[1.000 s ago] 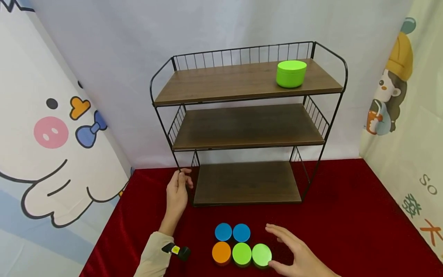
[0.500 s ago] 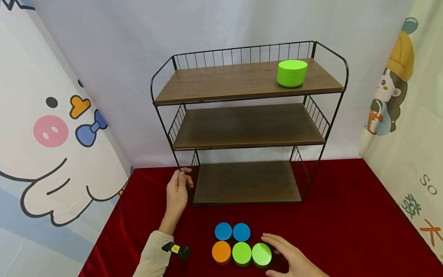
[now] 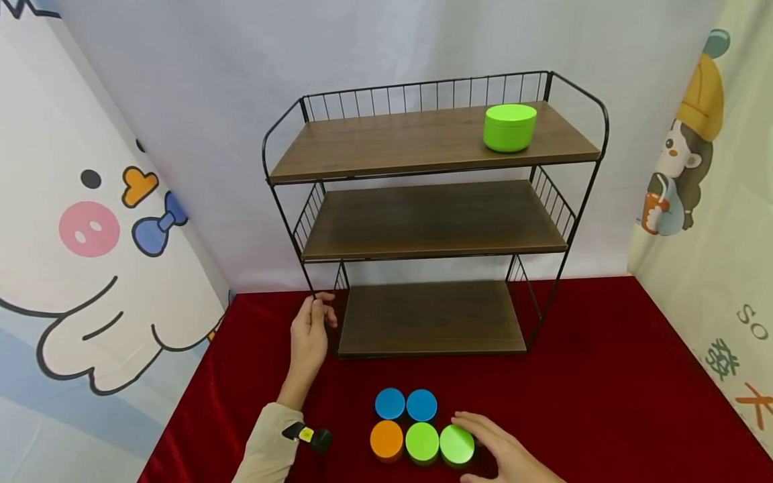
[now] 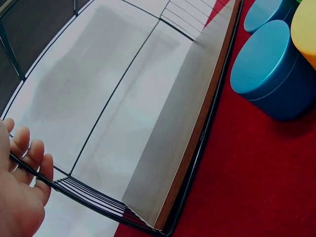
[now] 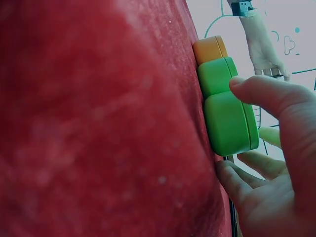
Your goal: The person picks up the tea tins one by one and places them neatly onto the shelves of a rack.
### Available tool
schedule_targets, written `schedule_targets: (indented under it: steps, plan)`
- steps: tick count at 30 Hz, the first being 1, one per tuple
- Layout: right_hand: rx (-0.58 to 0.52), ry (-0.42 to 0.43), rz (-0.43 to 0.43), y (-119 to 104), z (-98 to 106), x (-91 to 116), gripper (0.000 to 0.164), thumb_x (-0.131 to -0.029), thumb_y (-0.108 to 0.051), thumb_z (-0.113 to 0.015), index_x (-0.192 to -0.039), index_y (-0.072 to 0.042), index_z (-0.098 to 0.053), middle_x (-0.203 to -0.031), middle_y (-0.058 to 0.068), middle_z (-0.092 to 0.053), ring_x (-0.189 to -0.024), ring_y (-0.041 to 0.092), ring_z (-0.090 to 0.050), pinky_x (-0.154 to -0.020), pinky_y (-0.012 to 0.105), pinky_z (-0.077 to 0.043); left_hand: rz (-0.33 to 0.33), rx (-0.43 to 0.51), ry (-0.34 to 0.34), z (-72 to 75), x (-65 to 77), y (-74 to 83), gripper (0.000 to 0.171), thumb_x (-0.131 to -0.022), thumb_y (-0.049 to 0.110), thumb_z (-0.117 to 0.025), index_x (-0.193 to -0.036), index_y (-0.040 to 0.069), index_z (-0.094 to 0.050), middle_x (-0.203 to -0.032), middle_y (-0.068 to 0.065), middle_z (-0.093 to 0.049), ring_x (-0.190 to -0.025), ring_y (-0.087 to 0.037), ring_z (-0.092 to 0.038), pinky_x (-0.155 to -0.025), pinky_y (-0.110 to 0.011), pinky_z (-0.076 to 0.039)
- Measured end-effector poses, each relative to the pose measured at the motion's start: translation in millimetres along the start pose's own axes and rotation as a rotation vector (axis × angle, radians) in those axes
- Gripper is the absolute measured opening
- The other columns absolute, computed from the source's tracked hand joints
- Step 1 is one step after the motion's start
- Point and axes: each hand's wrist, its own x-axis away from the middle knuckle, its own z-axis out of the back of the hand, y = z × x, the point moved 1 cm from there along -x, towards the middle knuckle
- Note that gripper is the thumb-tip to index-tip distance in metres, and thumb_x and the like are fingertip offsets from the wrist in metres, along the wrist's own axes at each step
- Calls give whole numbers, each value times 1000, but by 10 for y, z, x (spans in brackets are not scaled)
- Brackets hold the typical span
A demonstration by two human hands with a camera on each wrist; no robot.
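My left hand grips the front left post of a black wire rack; in the left wrist view its fingers curl round the thin rod. My right hand is spread at the right side of the nearest light green round tin, thumb and fingers apart about it. In the right wrist view the thumb overlaps the edge of this tin. A second green tin and an orange tin stand to its left in a row. Two blue tins stand just behind them.
The rack has three brown wooden shelves. A larger bright green tin stands on the top shelf, toward the right. Red cloth covers the table. Printed curtains hang at both sides, and a pale one behind.
My right hand has moved down and slightly left, closer about the right-hand green tin. The left hand stays on the rack post, and the tins have not moved.
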Motion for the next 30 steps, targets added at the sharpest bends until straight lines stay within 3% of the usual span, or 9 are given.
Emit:
schedule_targets:
  steps: [6,13,17,25,30]
  plan:
    - [13,-11,-2,-1,-23,-14,69,-94,-41,-76,-147,-5,-50,-148,20,-52,-132,31,-55,-102,29,-52,1,-4,1,-1,1,0,30,-112,3,-36,-114,-10,-63,-77,-29,-58,-73,-45,-59,-69,-40,-56]
    - [20,-8,-32,-23,-36,-40,67,-94,-40,-76,-145,-4,-52,-145,16,-54,-129,31,-57,-101,29,-53,9,-1,1,0,7,2,31,-112,4,-35,-114,-10,-63,-78,-30,-57,-74,-47,-59,-68,-26,-54]
    - [-15,-17,-79,-29,-39,-63,66,-94,-39,-77,-145,-6,-52,-144,12,-54,-128,24,-57,-101,26,-52,16,10,2,-3,7,-2,31,-112,5,-35,-114,-10,-62,-78,-31,-57,-74,-47,-58,-68,-17,-50]
    - [-26,-12,-114,-38,-26,-123,63,-92,-36,-79,-143,-9,-53,-138,4,-58,-121,11,-58,-98,25,-53,21,12,1,-6,5,-5,31,-112,5,-35,-114,-10,-62,-78,-31,-57,-74,-47,-58,-68,-21,-51]
    - [-33,-26,-139,-45,-9,-142,64,-92,-38,-79,-143,-9,-53,-136,1,-58,-119,8,-58,-97,24,-53,29,19,2,-8,5,-4,31,-112,5,-35,-115,-10,-62,-79,-32,-57,-74,-47,-57,-68,-16,-49]
